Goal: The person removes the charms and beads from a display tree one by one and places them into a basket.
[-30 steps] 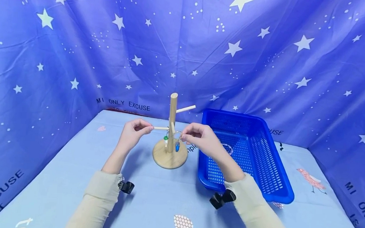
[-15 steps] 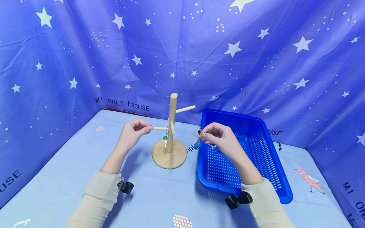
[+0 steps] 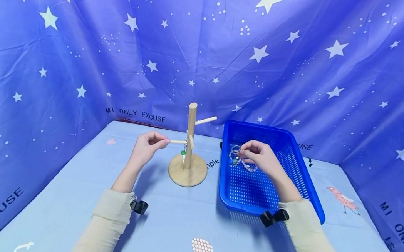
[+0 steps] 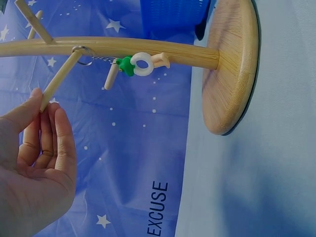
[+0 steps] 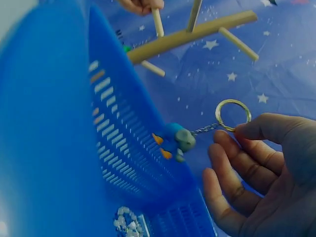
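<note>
My left hand (image 3: 146,147) pinches the end of a peg on the wooden stand (image 3: 191,133). From that same peg hangs a keychain with a green and white charm (image 4: 143,64), its ring close to the post in the left wrist view. Over the blue basket (image 3: 269,213) my right hand (image 3: 260,156) pinches the gold ring of another keychain (image 5: 185,138). Its blue figure with orange feet dangles on a short chain in the right wrist view. Beaded bracelets (image 3: 249,166) lie in the basket below that hand.
The basket stands to the right of the stand's round base (image 3: 187,175). Other bare pegs, such as the upper peg (image 3: 205,120), stick out from the post. A star-patterned curtain (image 3: 151,42) hangs behind the light blue cloth (image 3: 168,224).
My right hand has carried the blue-figure keychain rightward, away from the stand and over the basket. The left hand keeps its pinch on the peg.
</note>
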`<state>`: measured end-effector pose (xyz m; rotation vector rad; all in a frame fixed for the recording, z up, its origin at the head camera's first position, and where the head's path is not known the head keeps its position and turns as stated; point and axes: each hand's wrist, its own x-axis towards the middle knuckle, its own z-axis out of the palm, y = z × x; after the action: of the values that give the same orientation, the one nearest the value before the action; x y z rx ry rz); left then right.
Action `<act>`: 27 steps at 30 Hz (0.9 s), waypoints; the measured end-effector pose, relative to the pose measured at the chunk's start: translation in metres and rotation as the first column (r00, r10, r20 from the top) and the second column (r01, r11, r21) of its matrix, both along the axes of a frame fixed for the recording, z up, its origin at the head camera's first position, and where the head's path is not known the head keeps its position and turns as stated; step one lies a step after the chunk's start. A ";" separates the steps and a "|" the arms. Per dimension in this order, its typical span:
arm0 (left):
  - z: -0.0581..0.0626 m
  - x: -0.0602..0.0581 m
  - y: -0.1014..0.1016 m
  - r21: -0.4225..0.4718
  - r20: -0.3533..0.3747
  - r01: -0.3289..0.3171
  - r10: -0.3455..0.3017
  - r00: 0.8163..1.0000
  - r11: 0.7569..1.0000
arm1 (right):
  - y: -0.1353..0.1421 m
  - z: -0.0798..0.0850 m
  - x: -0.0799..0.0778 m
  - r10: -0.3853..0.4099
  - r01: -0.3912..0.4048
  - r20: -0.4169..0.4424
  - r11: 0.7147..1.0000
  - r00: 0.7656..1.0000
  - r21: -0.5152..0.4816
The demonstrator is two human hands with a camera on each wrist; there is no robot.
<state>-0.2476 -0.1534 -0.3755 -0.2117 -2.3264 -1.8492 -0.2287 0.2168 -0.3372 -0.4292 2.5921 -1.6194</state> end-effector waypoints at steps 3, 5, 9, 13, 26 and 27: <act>0.000 0.000 0.000 -0.001 -0.001 0.004 -0.004 1.000 1.000 | 0.007 -0.004 -0.003 0.018 -0.019 0.030 0.999 0.999 0.036; 0.000 0.000 -0.001 -0.001 -0.004 0.007 -0.007 1.000 1.000 | 0.012 -0.005 -0.006 0.034 -0.038 0.056 0.997 0.998 0.064; -0.001 0.000 -0.001 0.003 -0.007 0.010 -0.010 1.000 1.000 | 0.018 -0.003 -0.013 0.080 -0.095 0.134 0.989 0.988 0.113; -0.001 -0.001 -0.001 0.009 -0.009 0.010 -0.010 1.000 1.000 | 0.023 0.000 -0.021 0.155 -0.201 0.265 0.967 0.952 0.155; -0.001 -0.001 -0.001 -0.005 -0.014 0.010 -0.010 1.000 1.000 | 0.026 -0.018 -0.047 0.264 -0.485 0.543 0.816 0.797 0.314; -0.001 -0.001 -0.002 -0.009 -0.014 0.010 -0.010 1.000 1.000 | 0.025 -0.020 -0.049 0.258 -0.481 0.544 0.817 0.798 0.318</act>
<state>-0.2489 -0.1550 -0.3763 -0.2368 -2.3285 -1.8362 -0.2774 0.2422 -0.3573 -0.4137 2.2001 -0.8256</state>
